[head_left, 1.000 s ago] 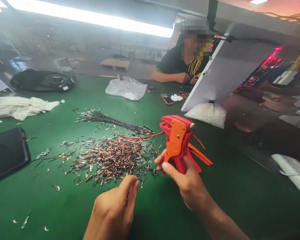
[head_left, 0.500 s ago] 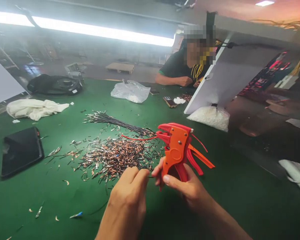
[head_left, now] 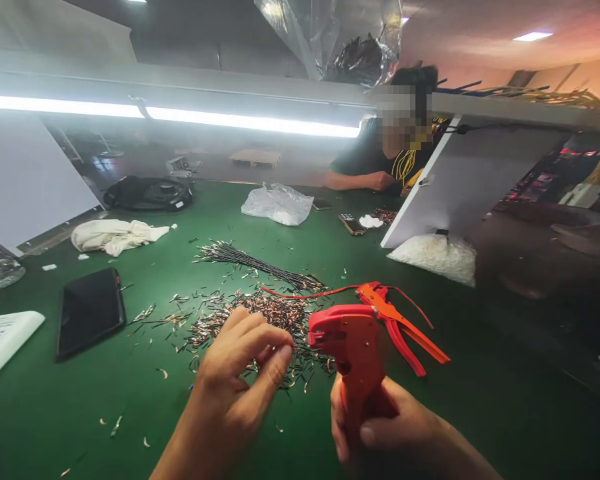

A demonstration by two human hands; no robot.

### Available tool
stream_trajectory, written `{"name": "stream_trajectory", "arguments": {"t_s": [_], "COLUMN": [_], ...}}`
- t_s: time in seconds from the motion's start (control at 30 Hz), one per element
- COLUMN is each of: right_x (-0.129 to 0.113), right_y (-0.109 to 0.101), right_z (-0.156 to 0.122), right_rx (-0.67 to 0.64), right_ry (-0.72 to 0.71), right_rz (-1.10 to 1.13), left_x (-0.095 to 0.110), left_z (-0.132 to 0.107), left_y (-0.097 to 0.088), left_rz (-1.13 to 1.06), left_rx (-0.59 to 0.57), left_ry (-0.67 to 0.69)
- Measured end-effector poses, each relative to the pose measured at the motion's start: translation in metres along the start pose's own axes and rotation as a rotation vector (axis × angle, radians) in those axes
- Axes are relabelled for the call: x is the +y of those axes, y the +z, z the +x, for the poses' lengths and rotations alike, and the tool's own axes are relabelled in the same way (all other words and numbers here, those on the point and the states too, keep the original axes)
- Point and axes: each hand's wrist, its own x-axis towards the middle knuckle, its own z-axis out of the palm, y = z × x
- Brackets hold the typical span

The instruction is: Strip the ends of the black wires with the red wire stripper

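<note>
My right hand (head_left: 385,427) is wrapped round the handles of a red and orange wire stripper (head_left: 360,347), held upright with its jaws pointing left. My left hand (head_left: 240,380) is pinched at those jaws, thumb and fingers pressed together on a thin dark wire piece too small to make out well. Just beyond lies a heap of copper and black wire scraps (head_left: 250,320) on the green table (head_left: 480,373). A bundle of black wires (head_left: 255,263) lies behind the heap, and a red wire (head_left: 305,295) runs toward the stripper.
A black phone (head_left: 90,310) and a white box (head_left: 3,337) lie at left, with a white cloth (head_left: 115,235) farther back. A plastic bag (head_left: 277,203), a white board (head_left: 460,180) and a bag of white parts (head_left: 435,257) stand behind. Another person (head_left: 380,163) sits across the table.
My view tilted up. The stripper turned from showing its orange side to jaws pointing left and dropped lower. My left hand rose from the table edge to the jaws, pinched.
</note>
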Motion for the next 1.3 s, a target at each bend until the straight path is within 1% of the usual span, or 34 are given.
{"name": "stream_trajectory", "arguments": {"t_s": [0.17,0.3,0.37,0.43,0.57,0.67,0.73,0.87,0.97,1.07,1.17,1.23,1.3], "right_x": [-0.0050,-0.0067,-0.0079,-0.0093,-0.0097,-0.0086,-0.0079,-0.0060,-0.0042,-0.0030,-0.0034,-0.0044,-0.0053], "right_y": [0.0034,0.0071,0.0085,0.0091,0.0100,0.0099,0.0087,0.0062,0.0068,0.0072,0.0052,0.0034,0.0020], "right_z": [-0.0002,-0.0004,0.0000,0.0007,0.0009,0.0000,0.0001,0.0018,0.0019,0.0019,0.0038,0.0055,0.0066], "right_rx": [-0.076,-0.033,-0.016,-0.034,-0.051,-0.012,-0.028,-0.066,-0.046,0.008,-0.046,-0.079,-0.058], "right_ry": [0.118,0.109,0.131,0.174,0.139,0.078,0.066,0.082,0.079,0.074,0.127,0.152,0.153], "right_rz": [-0.036,-0.073,-0.100,-0.122,-0.110,-0.105,-0.106,-0.084,-0.045,-0.035,-0.060,-0.085,-0.099], "left_x": [-0.0005,0.0003,0.0012,0.0020,0.0032,0.0039,0.0035,0.0009,0.0000,0.0006,0.0013,0.0022,0.0037], "left_z": [0.0008,0.0004,-0.0001,-0.0003,0.0014,0.0037,0.0047,0.0044,0.0031,0.0024,0.0029,0.0039,0.0055], "left_y": [-0.0001,-0.0018,-0.0027,-0.0038,-0.0065,-0.0083,-0.0089,-0.0075,-0.0061,-0.0061,-0.0060,-0.0049,-0.0035], "left_rz": [-0.009,-0.017,-0.019,-0.018,-0.049,-0.084,-0.109,-0.168,-0.186,-0.204,-0.215,-0.215,-0.213], "left_rx": [-0.006,-0.003,-0.023,-0.043,-0.077,-0.097,-0.111,-0.118,-0.106,-0.117,-0.145,-0.142,-0.143], "left_ry": [-0.050,-0.080,-0.090,-0.093,-0.100,-0.116,-0.132,-0.153,-0.184,-0.193,-0.209,-0.209,-0.214]}}
